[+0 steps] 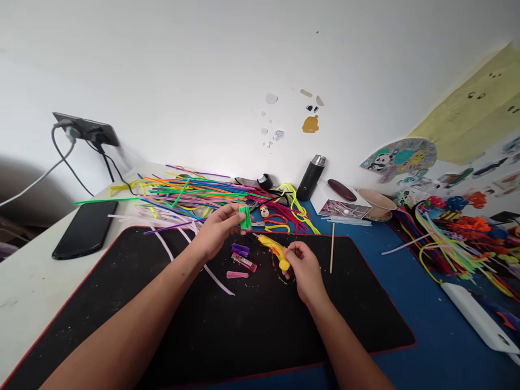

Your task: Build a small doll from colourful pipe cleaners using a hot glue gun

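Between the thumb and fingers of my left hand (217, 230) is a small bundle of folded green pipe cleaners (245, 217), held upright. My right hand (304, 268) grips a yellow hot glue gun (270, 245), its nozzle pointing up and left toward the green bundle, apart from it. On the black mat below lie a purple pipe cleaner bundle (240, 249), a red-and-clear lighter (244, 262) and a pink pipe cleaner bundle (237, 275). Orange-handled scissors (277, 223) lie just behind the glue gun.
Loose pipe cleaners (195, 189) are heaped along the wall. A phone (84, 229) lies at left. A black thermos (311, 177), a white box (343, 203) and a bowl (377, 202) stand behind. A thin wooden stick (332, 248) and a white power strip (475, 317) lie at right.
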Available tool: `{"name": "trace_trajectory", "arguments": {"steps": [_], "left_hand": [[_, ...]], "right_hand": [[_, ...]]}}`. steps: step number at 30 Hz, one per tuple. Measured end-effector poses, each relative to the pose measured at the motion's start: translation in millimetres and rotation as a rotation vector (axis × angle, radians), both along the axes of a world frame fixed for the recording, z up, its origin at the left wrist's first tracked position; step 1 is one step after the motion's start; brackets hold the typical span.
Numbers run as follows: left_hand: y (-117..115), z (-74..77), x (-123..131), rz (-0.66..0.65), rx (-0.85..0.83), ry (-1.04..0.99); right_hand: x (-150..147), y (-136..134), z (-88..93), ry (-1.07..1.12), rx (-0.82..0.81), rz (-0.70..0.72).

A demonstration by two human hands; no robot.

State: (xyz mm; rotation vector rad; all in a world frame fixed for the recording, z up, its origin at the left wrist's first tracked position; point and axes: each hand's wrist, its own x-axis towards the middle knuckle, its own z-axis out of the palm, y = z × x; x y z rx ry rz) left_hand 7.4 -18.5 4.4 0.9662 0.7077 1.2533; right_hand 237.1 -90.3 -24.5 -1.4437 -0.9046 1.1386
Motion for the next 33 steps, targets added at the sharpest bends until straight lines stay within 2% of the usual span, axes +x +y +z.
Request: {"name": "trace_trajectory", "arguments": {"steps": [4, 10, 14, 17, 24, 33], "left_hand": [[-6, -0.2, 6, -0.173, 0.011, 0.047], [-15, -2.3, 12, -0.351, 0.065, 0.164], [-20, -2.8, 14, -0.570, 0.050, 0.238], [-20, -5.9, 14, -0.678, 0.062, 0.275], [-20, -13.0, 14, -0.751, 0.046, 0.276], [-25, -9.9, 18, -0.759, 0.020, 0.265]], "right_hand": [[-5, 5, -0.4, 0.043, 0.017, -0.019], [-8, 3, -9.8, 0.086, -0.003, -0.031], [-7, 0, -9.5, 0.123, -0.021, -0.052], [-5, -2, -6.7, 0.172, -0.063, -0.055], [2, -11, 2.4, 0.387, -0.200, 0.000], [5, -23, 9.6, 0.527, -0.348, 0.071]]}}
